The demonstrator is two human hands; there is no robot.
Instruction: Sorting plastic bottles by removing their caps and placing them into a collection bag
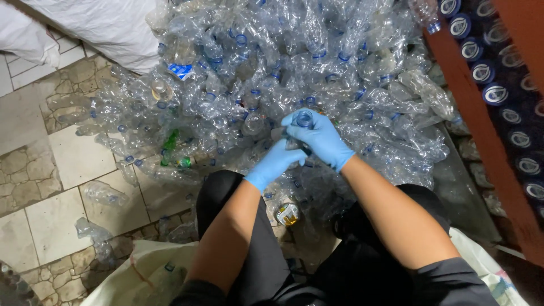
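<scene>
Both my hands wear blue gloves and meet in front of my knees over a heap of crushed clear plastic bottles. My right hand is wrapped around one clear plastic bottle, whose open mouth points up at me. My left hand grips the lower part of the same bottle from the left; what its fingers do there is hidden. The bottle's body is mostly covered by the gloves.
The bottle heap spreads over a tiled floor, with loose bottles at the left. White sacks lie at the top left, another sack sits by my left knee. A red shelf edge with stacked bottle caps runs along the right.
</scene>
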